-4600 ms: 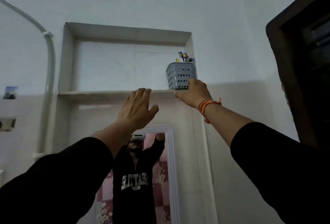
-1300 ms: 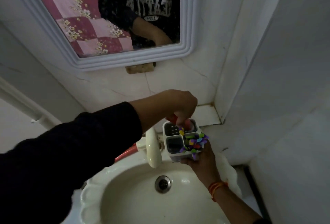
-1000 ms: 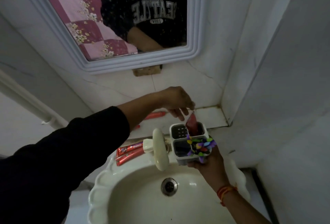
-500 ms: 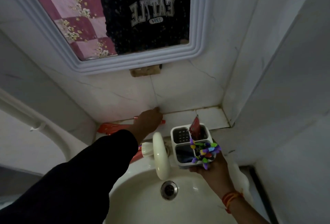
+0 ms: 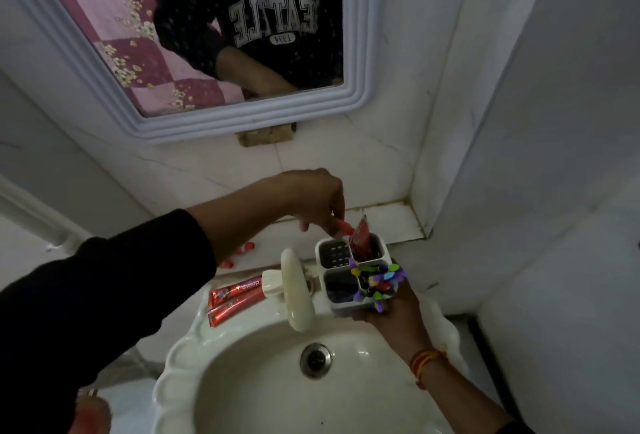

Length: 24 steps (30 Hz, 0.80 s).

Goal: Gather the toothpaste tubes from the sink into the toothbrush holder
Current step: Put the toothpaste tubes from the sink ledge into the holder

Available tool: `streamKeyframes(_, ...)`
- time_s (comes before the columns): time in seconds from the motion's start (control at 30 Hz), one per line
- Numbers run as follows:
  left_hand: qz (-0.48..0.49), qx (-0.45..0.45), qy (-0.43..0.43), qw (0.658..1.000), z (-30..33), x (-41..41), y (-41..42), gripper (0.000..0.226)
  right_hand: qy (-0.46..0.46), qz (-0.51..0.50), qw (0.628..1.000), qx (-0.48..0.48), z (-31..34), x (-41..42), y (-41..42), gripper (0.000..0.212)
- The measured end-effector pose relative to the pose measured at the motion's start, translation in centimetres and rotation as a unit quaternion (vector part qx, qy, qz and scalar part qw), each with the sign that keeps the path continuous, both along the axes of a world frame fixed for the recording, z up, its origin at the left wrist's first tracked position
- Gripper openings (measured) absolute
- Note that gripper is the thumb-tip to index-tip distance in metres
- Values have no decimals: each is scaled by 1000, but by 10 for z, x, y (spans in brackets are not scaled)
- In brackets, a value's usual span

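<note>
The left hand (image 5: pixel 317 198) pinches a red tube (image 5: pixel 344 227) between fingertips and thumb, its fingers curled together on it, right above the holder's (image 5: pixel 356 272) far compartments. Just beside that grip, to its right, a 2nd red tube (image 5: pixel 360 234) already stands tilted in the far-right compartment, its flat end poking above the rim. The right hand (image 5: pixel 393 312) cups the white holder from below and from the right, fingers wrapped on its wall, so it hangs above the sink's (image 5: pixel 180 357) back edge. Of the holder's 4 compartments, the far-left 1 shows a perforated floor, the near-left 1 is dark (contents not clear), and the near-right 1, closest to the right palm, holds a bunch of multicoloured toothbrush ends (image 5: pixel 375 279).

Left of the holder stands the cream tap (image 5: pixel 296 290), and beyond it, under the left forearm, 2 more red tubes (image 5: pixel 235 297) lie side by side on the sink's rim. Small red bits (image 5: pixel 244 248) sit on the ledge further back. Below both hands is the basin with its metal drain (image 5: pixel 315 360). White tiles line the wall, and a white-framed mirror (image 5: pixel 225 122) hangs above the left hand.
</note>
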<state>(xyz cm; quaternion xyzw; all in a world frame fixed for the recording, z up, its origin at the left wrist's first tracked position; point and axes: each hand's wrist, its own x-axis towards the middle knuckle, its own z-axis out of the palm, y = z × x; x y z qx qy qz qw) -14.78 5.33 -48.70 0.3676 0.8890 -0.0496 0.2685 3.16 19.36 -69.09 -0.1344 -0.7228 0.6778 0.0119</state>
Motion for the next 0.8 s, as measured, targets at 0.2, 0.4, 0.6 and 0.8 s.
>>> streamKeyframes(0.2, -61, -105, 31, 992, -8, 28, 56, 18, 12, -12, 1000, 2, 18, 4, -3, 34)
streamKeyframes(0.4, -1, -83, 37, 996, -20, 34, 70, 31, 9, 15, 999, 30, 25, 7, -2, 63)
streamKeyframes(0.6, 146, 30, 3, 989, -3, 31, 60, 25, 17, 11, 1000, 5, 21, 4, -3, 56)
streamKeyframes(0.8, 152, 108, 87, 979, -23, 50, 50, 30, 23, 25, 996, 84, 19, 5, -1, 72)
